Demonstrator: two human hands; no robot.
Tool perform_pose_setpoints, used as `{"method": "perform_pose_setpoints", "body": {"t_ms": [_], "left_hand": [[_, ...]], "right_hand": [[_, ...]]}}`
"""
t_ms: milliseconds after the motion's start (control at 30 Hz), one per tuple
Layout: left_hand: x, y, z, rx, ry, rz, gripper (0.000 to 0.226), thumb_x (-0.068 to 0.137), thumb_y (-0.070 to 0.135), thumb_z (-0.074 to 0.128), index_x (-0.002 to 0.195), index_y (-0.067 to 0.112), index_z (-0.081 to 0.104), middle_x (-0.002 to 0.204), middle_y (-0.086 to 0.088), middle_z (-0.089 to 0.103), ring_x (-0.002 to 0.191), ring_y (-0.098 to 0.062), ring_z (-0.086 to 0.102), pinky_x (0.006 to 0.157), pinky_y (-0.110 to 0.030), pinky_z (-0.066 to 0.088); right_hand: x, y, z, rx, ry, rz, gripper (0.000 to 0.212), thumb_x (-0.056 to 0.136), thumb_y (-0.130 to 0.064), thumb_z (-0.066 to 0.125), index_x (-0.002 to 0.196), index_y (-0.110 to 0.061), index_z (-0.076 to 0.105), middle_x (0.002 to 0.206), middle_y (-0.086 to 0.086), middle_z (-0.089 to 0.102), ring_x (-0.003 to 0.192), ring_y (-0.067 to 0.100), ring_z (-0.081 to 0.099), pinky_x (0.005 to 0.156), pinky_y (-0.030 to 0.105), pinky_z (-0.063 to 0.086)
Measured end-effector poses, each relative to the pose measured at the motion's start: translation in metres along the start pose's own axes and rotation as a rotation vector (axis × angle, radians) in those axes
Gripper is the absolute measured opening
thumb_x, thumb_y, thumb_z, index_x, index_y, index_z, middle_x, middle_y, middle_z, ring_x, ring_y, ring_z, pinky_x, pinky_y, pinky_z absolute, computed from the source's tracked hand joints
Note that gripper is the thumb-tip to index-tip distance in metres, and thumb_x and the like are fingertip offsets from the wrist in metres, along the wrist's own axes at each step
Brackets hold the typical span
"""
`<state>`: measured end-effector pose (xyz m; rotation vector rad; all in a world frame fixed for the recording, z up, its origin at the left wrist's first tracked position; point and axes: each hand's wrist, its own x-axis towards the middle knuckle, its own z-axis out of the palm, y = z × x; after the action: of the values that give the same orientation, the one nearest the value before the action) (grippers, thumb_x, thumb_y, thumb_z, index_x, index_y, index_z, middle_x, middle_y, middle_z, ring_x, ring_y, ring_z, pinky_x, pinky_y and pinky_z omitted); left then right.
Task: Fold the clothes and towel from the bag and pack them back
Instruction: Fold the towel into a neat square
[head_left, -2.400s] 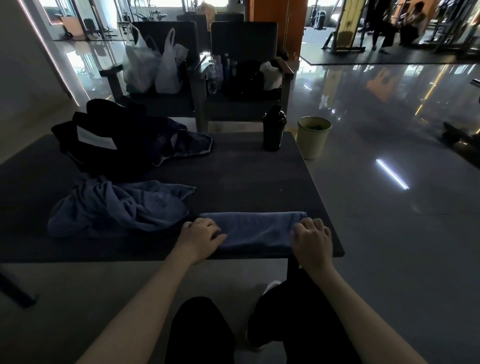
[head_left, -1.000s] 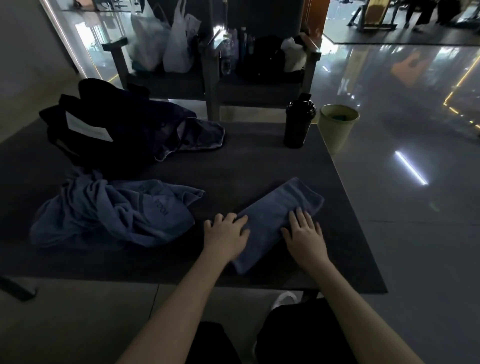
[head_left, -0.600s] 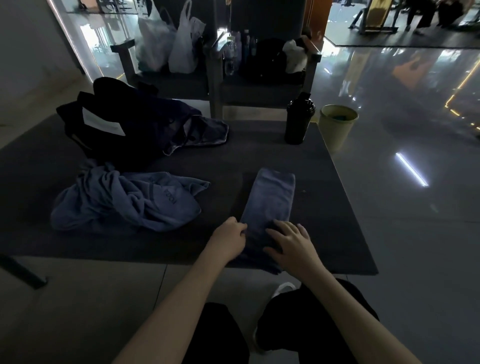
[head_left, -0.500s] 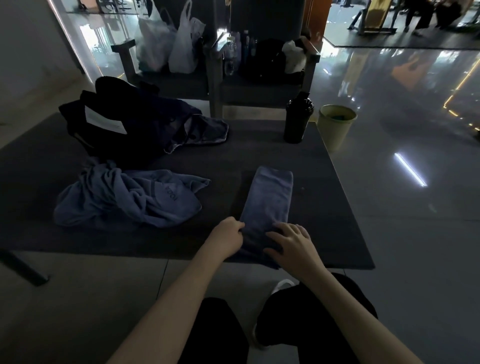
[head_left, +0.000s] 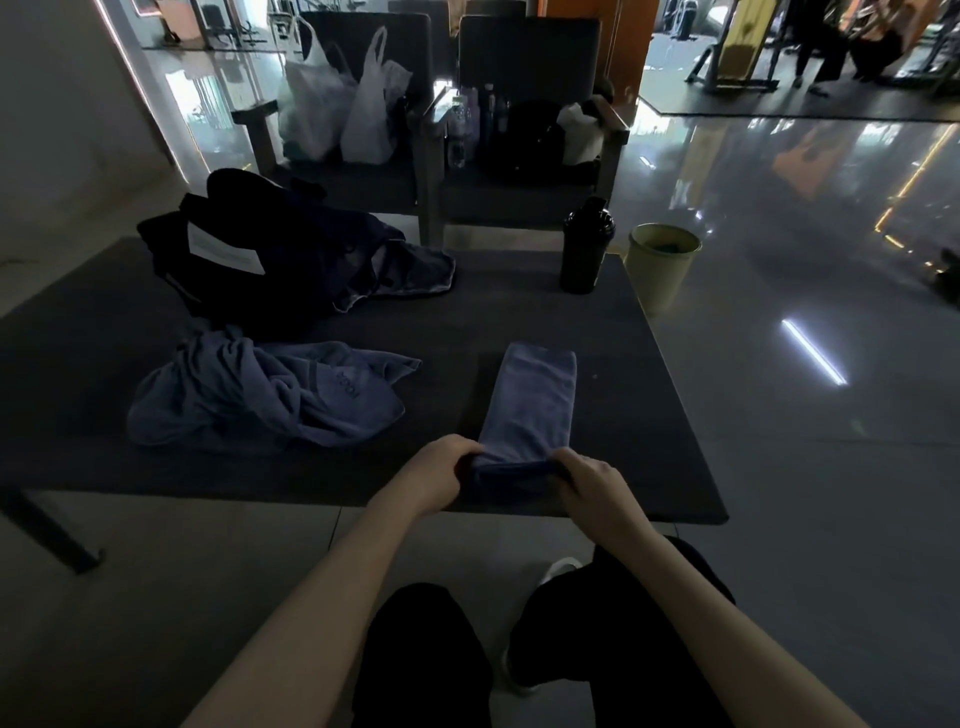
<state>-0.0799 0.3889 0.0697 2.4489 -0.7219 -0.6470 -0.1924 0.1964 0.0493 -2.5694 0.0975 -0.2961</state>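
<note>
Blue fabric lies in two states on the bench (head_left: 78, 364). At the left, toward the far side, the dark bag (head_left: 249, 270) slumps with a greyish garment (head_left: 410, 270) spilling from its mouth. Just in front of the bag sits a crumpled blue cloth (head_left: 260, 400), not yet folded. Nearer the middle, the left hand (head_left: 441, 470) has its grip closed on the near left corner of the folded strip (head_left: 535, 400). This is a blue cloth already narrowed into a long band that runs away from the person along the bench. The right hand (head_left: 592, 478) pinches the near right corner in the same way, so both grips hold the near end, which is raised slightly off the surface.

The step in hand appears to be bringing that near end over toward the far end. To do it well, the two corners should travel together and level, so that the band's long edges stack cleanly. It is better to lift and carry the end over than to drag it, which would pull the far end out of place. The near edge should land square on the far edge, then be flattened from the crease outward. The black bottle (head_left: 587, 249) stands well beyond the strip at the far right of the bench, out of the fold's path. The bin (head_left: 662, 260) sits on the floor past it.
</note>
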Motion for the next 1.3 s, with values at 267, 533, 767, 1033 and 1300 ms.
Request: {"method": "perform_pose_setpoints", "body": {"t_ms": [267, 533, 767, 1033, 1300], "left_hand": [[0.026, 0.009, -0.012, -0.204, 0.049, 0.053, 0.037, 0.083, 0.014, 0.067, 0.12, 0.02, 0.061, 0.116, 0.0, 0.064, 0.109, -0.017, 0.059, 0.095, -0.034, 0.047], [0.074, 0.021, -0.017, -0.311, 0.148, 0.062, 0.013, 0.092, 0.028, 0.058, 0.102, 0.02, 0.063, 0.099, 0.003, 0.065, 0.093, -0.012, 0.06, 0.075, -0.023, 0.046], [0.118, 0.025, -0.016, -0.303, 0.245, -0.081, 0.021, 0.095, 0.037, 0.05, 0.09, 0.017, 0.057, 0.087, -0.001, 0.063, 0.082, -0.017, 0.061, 0.076, -0.04, 0.052], [0.14, 0.031, -0.011, -0.295, 0.279, -0.129, 0.033, 0.096, 0.048, 0.04, 0.097, 0.018, 0.055, 0.087, 0.0, 0.061, 0.079, -0.017, 0.06, 0.069, -0.034, 0.048], [0.147, 0.038, -0.006, -0.019, 0.329, -0.112, 0.029, 0.098, 0.037, 0.043, 0.119, 0.019, 0.051, 0.107, -0.005, 0.063, 0.095, -0.023, 0.061, 0.073, -0.035, 0.048]], "right_hand": [[0.039, 0.003, -0.019, 0.455, 0.221, 0.26, 0.009, 0.087, -0.011, 0.065, 0.091, -0.017, 0.06, 0.077, -0.008, 0.063, 0.069, -0.002, 0.058, 0.058, 0.006, 0.041], [0.069, 0.025, -0.01, 0.783, 0.14, 0.392, 0.019, 0.08, -0.011, 0.073, 0.097, -0.008, 0.067, 0.089, 0.006, 0.071, 0.084, 0.015, 0.068, 0.071, 0.03, 0.054], [0.113, 0.033, -0.013, 0.686, 0.131, 0.463, 0.015, 0.081, -0.013, 0.07, 0.092, -0.013, 0.059, 0.079, -0.002, 0.062, 0.071, 0.006, 0.058, 0.056, 0.014, 0.044], [0.137, 0.044, 0.004, 0.454, 0.21, 0.612, 0.008, 0.089, -0.019, 0.056, 0.095, -0.015, 0.052, 0.083, -0.002, 0.059, 0.075, 0.012, 0.056, 0.061, 0.025, 0.042], [0.13, 0.033, 0.014, 0.149, 0.291, 0.558, 0.029, 0.092, -0.017, 0.052, 0.12, -0.014, 0.042, 0.097, 0.003, 0.058, 0.072, 0.013, 0.053, 0.058, 0.028, 0.037]]}}
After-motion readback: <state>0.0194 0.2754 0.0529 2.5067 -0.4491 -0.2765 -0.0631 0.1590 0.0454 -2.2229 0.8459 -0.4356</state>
